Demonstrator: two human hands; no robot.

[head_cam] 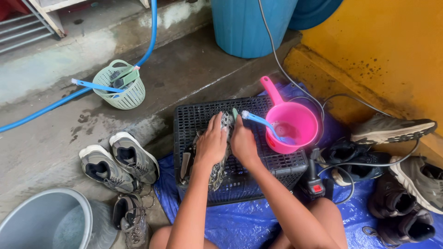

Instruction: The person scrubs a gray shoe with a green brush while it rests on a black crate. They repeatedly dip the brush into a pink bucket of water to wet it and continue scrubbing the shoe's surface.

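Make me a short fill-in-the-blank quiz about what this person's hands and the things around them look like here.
1. The left hand presses a shoe onto an upturned black ____.
2. The right hand holds a brush with a light ____ handle.
3. The scoop on the crate is coloured ____.
4. The pale green basket lies beside a blue ____.

Missing words: crate; blue; pink; hose
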